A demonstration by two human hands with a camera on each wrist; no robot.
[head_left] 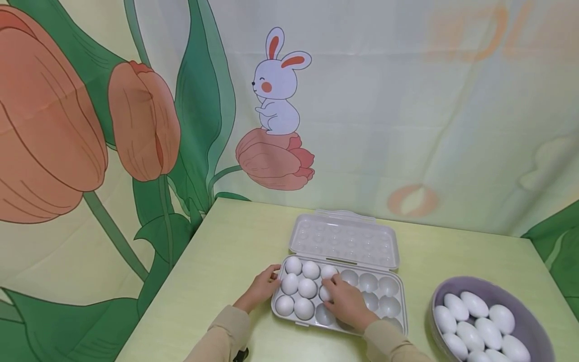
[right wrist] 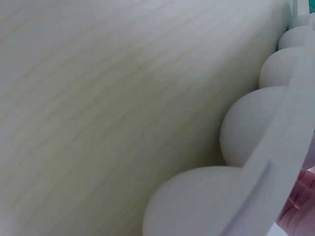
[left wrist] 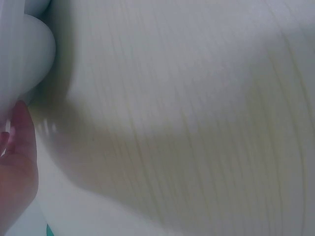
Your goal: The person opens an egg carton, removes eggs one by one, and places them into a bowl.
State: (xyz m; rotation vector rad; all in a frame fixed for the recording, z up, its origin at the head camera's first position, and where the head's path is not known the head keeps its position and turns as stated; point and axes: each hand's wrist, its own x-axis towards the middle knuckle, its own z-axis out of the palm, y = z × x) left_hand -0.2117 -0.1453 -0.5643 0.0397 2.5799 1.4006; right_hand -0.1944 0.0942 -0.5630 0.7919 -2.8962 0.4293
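A white plastic egg box lies open on the table, its lid folded back toward the wall. White eggs fill the cups of its left side; cups on the right are bare. My left hand grips the box's left edge, and in the left wrist view its fingers touch the rim. Over the box's middle, my right hand holds an egg at a cup in the third column, mostly covered by the fingers. The right wrist view shows the box's rounded cup undersides.
A purple-grey bowl with several white eggs stands to the right of the box. The pale yellow table meets a printed cloth backdrop at its far edge.
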